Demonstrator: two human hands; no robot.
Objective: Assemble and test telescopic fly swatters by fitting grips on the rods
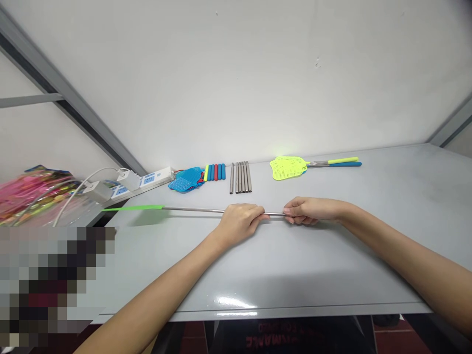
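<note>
Both my hands hold one long fly swatter level above the grey table (280,275). Its thin metal rod (191,210) runs left from my hands to a green head (132,208) seen edge-on. My left hand (239,221) is closed round the rod's middle. My right hand (309,210) is closed on the rod's right end, fingers wrapped over it. A short bare stretch of rod shows between the two hands.
Along the wall lie a yellow-green swatter with handles (291,167), several metal rods (240,177), coloured grips (216,172), blue swatter heads (186,179) and a white power strip (147,179) with plugs. Pink packaged goods (29,194) sit at far left.
</note>
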